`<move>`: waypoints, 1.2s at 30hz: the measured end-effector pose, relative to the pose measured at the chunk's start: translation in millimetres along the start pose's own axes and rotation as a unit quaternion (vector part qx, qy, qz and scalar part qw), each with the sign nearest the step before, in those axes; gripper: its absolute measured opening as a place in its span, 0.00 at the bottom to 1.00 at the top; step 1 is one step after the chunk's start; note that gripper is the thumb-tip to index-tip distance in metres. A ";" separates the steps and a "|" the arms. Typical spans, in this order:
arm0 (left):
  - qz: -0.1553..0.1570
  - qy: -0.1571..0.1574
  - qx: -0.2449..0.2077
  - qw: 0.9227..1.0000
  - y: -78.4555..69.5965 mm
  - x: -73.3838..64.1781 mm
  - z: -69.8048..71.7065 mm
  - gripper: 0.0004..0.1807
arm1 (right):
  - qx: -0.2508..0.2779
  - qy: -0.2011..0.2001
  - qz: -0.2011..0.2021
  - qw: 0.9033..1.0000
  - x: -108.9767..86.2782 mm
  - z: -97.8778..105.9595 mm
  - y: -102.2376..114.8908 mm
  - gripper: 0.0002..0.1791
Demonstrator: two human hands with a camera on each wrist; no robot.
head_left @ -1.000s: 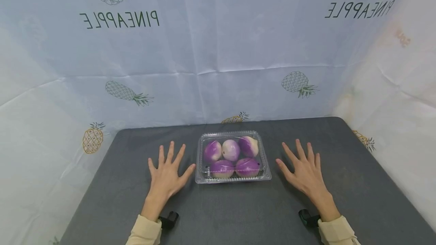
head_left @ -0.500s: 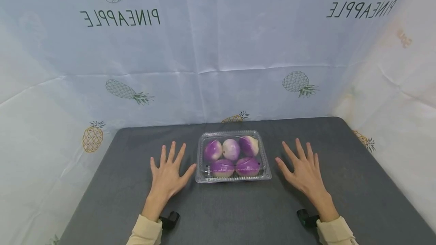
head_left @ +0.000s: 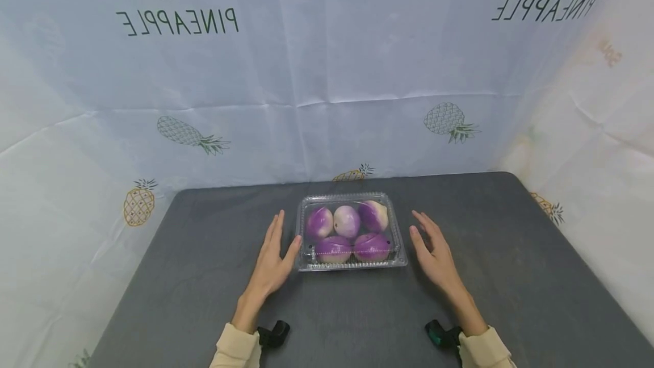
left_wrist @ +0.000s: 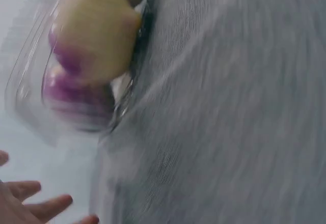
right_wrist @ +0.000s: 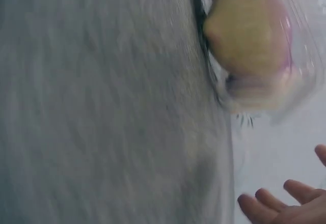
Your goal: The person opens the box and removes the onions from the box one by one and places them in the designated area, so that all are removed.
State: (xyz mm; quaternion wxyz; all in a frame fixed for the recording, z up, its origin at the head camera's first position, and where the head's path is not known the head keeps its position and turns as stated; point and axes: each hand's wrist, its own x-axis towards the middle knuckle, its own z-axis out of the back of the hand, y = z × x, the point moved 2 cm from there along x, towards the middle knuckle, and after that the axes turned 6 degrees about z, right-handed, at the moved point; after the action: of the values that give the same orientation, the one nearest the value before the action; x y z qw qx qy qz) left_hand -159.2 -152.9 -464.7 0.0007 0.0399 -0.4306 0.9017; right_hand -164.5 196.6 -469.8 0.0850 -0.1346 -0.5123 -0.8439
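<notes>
A clear plastic box (head_left: 352, 267) with its lid on sits near the far middle of the table. Inside are several purple-and-white turnips (head_left: 371, 247), two in the front row and three behind. My left hand (head_left: 272, 266) is just left of the box, turned on edge with straight fingers. Its thumb tip is by the box's left rim; whether it touches I cannot tell. To the right, my right hand (head_left: 435, 254) is apart from the box, fingers loosely bent and holding nothing. Both wrist views are blurred, showing turnips through the box wall and spread fingers (left_wrist: 51, 207).
The dark grey table (head_left: 352, 322) has its back edge just behind the box. A pale curtain (head_left: 352, 61) printed with pineapples hangs behind and along both sides. Black wrist cameras (head_left: 274, 334) are strapped at both wrists.
Both hands were spread palm-down on either side of the box. They have since moved inward toward it and turned on edge, fingers closer together. The box stays put.
</notes>
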 end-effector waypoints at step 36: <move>-0.079 -0.020 -0.153 0.985 0.4 -12.8 -45.2 0.68 | 0.084 0.045 0.048 0.994 -14.0 -47.6 2.9 0.36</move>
State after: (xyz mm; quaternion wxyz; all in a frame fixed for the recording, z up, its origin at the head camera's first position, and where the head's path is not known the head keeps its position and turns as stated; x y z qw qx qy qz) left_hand -149.7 -117.7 -494.3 0.0697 0.0917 -0.5591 0.8211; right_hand -157.0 153.1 -492.7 0.1595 -0.1131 -0.5699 -0.7981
